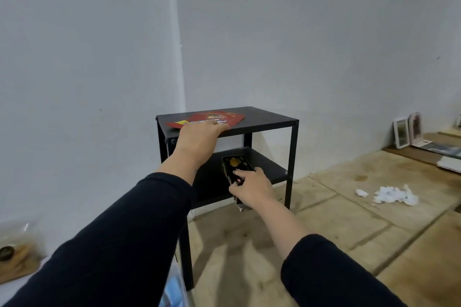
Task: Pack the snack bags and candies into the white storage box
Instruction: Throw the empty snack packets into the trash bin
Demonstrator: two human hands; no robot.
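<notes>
On a black two-tier side table [269, 119] in a wall corner, a red snack bag [212, 119] is lying flat as my left hand [199, 136] is pressing spread fingers onto it; my right hand [249, 185] is gripping a black snack pack [235, 166] at the lower shelf [269, 169].

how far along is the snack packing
Nothing looks packed yet, and the white box is not clearly in view. In hand: the left hand lies on the red bag on top of the black table, and the right hand grips a dark packet by the lower shelf. Left: carrying both to the box.
</notes>
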